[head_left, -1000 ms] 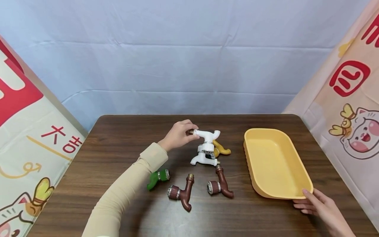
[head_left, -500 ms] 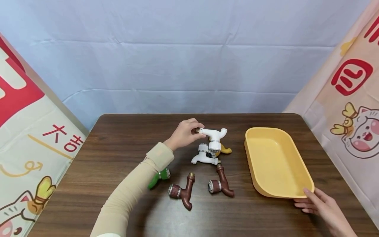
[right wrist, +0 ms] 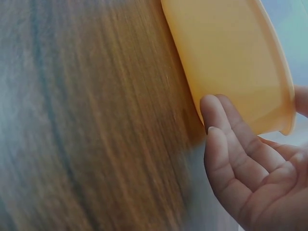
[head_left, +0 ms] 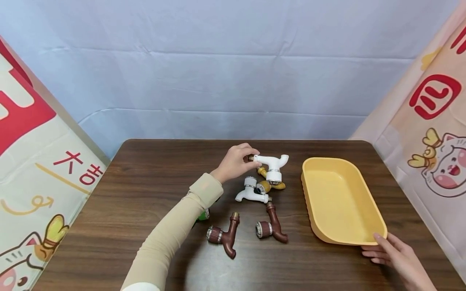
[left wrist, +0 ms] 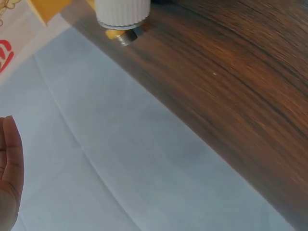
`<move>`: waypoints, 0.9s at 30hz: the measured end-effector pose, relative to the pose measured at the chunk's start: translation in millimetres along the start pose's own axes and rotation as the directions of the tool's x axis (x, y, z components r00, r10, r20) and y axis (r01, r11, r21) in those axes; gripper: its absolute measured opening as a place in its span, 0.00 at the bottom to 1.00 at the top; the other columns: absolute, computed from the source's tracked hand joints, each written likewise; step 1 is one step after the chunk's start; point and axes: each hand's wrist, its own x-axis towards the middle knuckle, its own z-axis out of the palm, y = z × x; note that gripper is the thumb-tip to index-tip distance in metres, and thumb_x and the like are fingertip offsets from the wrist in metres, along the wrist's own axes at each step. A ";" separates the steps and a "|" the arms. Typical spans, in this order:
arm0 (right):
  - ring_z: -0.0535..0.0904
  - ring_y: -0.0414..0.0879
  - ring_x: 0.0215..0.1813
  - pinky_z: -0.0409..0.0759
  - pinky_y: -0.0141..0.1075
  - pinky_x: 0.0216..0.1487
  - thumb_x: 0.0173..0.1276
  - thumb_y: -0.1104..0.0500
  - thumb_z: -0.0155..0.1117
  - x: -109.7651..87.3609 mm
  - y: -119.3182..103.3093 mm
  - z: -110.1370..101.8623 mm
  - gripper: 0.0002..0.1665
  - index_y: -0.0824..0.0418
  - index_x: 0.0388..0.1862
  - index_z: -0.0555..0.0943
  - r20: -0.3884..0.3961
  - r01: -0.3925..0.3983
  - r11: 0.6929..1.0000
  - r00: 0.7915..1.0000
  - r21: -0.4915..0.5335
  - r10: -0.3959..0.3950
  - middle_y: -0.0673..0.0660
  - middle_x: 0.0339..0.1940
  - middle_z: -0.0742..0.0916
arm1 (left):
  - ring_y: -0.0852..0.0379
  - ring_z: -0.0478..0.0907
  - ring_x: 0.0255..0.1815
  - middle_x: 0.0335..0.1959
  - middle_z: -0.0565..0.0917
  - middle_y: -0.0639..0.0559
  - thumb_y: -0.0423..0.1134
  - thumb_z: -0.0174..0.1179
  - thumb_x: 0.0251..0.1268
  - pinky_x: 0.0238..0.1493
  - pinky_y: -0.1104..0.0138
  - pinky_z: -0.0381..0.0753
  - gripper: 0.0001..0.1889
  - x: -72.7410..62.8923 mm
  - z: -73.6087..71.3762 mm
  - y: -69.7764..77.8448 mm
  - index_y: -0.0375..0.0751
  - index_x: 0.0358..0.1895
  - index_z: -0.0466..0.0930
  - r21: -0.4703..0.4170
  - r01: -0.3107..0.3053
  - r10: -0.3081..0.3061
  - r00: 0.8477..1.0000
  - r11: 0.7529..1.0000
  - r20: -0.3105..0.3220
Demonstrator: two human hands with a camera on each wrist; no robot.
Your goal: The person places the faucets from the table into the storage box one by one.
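My left hand (head_left: 238, 161) pinches a white faucet (head_left: 273, 161) by its threaded brass end, above a yellow faucet (head_left: 263, 186). In the left wrist view the held faucet's white knob (left wrist: 122, 12) shows at the top. A second white faucet (head_left: 251, 196) lies just below the yellow one. My right hand (head_left: 400, 256) holds the near right corner of a yellow tray (head_left: 307, 202), thumb on the rim and fingers against the outside wall. The right wrist view shows those fingers (right wrist: 231, 139) touching the tray's wall.
Two brown faucets, one to the right (head_left: 274, 226) and one to the left (head_left: 227, 236), lie nearer on the wooden table (head_left: 145, 182). A green faucet (head_left: 204, 215) is mostly hidden by my left sleeve. Fabric backdrops stand behind and at both sides.
My left hand has carried the white faucet to the right, uncovering more of the yellow and second white faucets. The left sleeve now covers most of the green faucet. My right hand stays on the tray.
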 end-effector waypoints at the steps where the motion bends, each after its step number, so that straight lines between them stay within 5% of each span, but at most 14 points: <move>1: 0.84 0.44 0.32 0.80 0.39 0.31 0.72 0.49 0.46 0.4 1.1 -0.8 0.05 0.41 0.37 0.72 0.004 0.009 1.000 1.000 0.010 -0.009 0.53 0.28 0.87 | 0.57 0.70 0.27 0.33 0.77 0.50 0.37 0.67 0.52 0.29 0.72 0.67 0.15 1.1 0.7 0.5 0.34 0.43 0.81 -0.002 0.002 -0.002 1.000 1.000 -0.006; 6: 0.84 0.44 0.31 0.80 0.38 0.30 0.72 0.50 0.46 1.1 4.9 -2.7 0.07 0.38 0.35 0.73 0.011 0.035 0.999 0.999 0.013 -0.035 0.53 0.28 0.87 | 0.60 0.67 0.25 0.31 0.77 0.51 0.38 0.67 0.52 0.28 0.72 0.67 0.15 5.2 2.9 4.2 0.35 0.43 0.81 -0.018 0.018 -0.019 1.000 1.000 -0.018; 16: 0.83 0.44 0.32 0.80 0.38 0.32 0.71 0.46 0.46 2.4 1.7 -0.2 0.12 0.51 0.45 0.69 -0.002 -0.012 0.999 1.000 -0.045 0.012 0.53 0.28 0.87 | 0.59 0.66 0.25 0.31 0.77 0.51 0.38 0.66 0.53 0.29 0.72 0.66 0.16 13.6 1.3 13.0 0.35 0.44 0.81 -0.038 0.051 -0.052 0.999 0.998 -0.012; 27: 0.84 0.45 0.32 0.80 0.39 0.31 0.71 0.48 0.47 1.7 4.8 -1.5 0.05 0.40 0.37 0.72 -0.004 0.010 1.000 1.000 -0.001 -0.010 0.52 0.28 0.87 | 0.65 0.63 0.24 0.32 0.78 0.50 0.39 0.66 0.52 0.29 0.73 0.66 0.16 29.2 -0.8 23.1 0.36 0.44 0.82 -0.031 0.029 -0.030 0.999 0.999 -0.032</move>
